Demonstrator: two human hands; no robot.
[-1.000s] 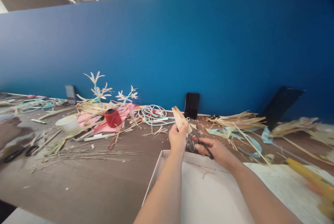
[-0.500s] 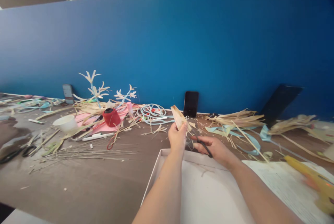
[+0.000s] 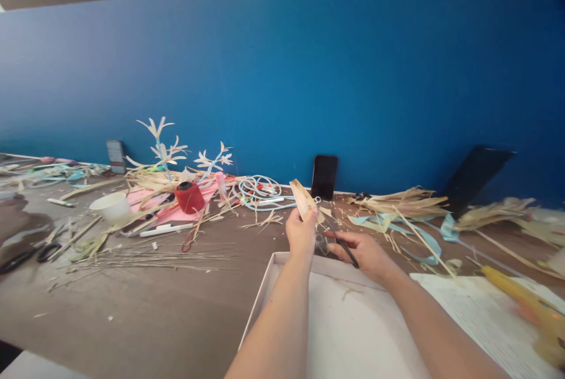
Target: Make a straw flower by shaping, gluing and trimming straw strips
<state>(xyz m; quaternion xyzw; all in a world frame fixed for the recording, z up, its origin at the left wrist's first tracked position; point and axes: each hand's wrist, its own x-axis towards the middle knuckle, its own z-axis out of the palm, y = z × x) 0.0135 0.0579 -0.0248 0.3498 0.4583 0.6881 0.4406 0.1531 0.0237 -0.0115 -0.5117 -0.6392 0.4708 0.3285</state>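
My left hand (image 3: pixel 301 230) pinches a pale dried husk piece (image 3: pixel 302 195), held upright and leaning left, above the far edge of a white shallow box (image 3: pixel 353 320). Just to its right, my right hand (image 3: pixel 359 252) is closed round a pair of scissors (image 3: pixel 343 245) with dark handles. The scissor blades point up toward the lower edge of the husk. Whether they touch it I cannot tell. Loose pale scraps and a small metal ring (image 3: pixel 317 200) show behind the hands.
A black phone (image 3: pixel 325 176) leans on the blue partition (image 3: pixel 282 73). Husk bundles (image 3: pixel 401 201) and blue ribbon (image 3: pixel 430 252) lie right, near a yellow glue gun (image 3: pixel 525 296) on paper. Left are a red thread spool (image 3: pixel 189 198), a white cup (image 3: pixel 110 207), husk flowers (image 3: pixel 165 152) and thin sticks (image 3: pixel 150 258).
The view has shifted very slightly. Both hands keep nearly the same pose, with the husk piece and scissors still in them.
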